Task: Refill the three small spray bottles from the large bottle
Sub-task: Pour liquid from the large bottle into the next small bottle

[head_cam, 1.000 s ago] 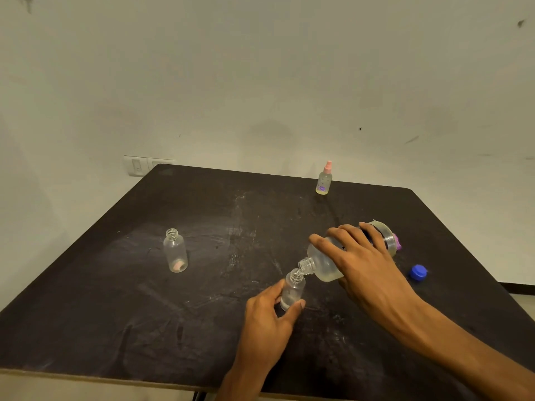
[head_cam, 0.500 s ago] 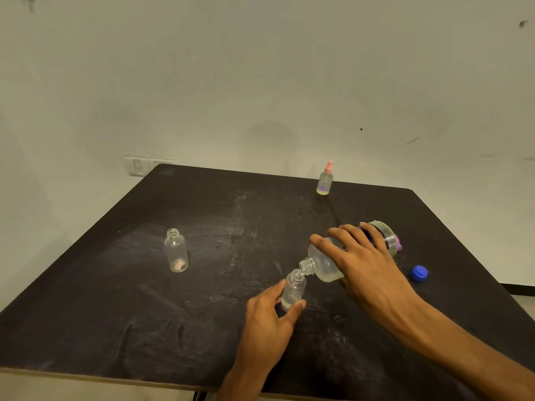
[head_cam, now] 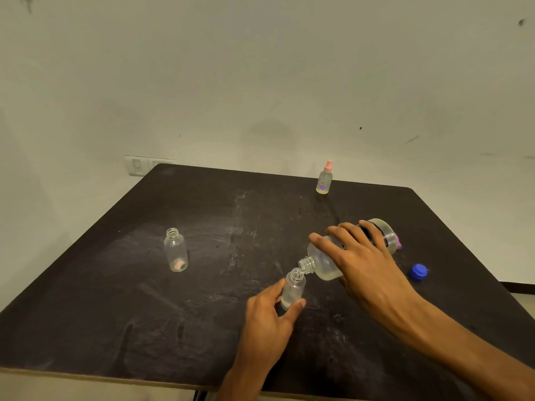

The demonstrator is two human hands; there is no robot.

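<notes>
On the dark worktop [head_cam: 115, 299], the left hand [head_cam: 267, 322] pinches a small clear uncapped bottle [head_cam: 293, 289] standing upright near the front. The right hand [head_cam: 364, 261] grips the large clear bottle [head_cam: 325, 263], tipped with its neck touching the small bottle's mouth.

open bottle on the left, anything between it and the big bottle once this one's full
Nothing visible does. Bare table lies between the open bottle and the big bottle, which the right hand tilts over the small bottle held by the left hand.
</notes>
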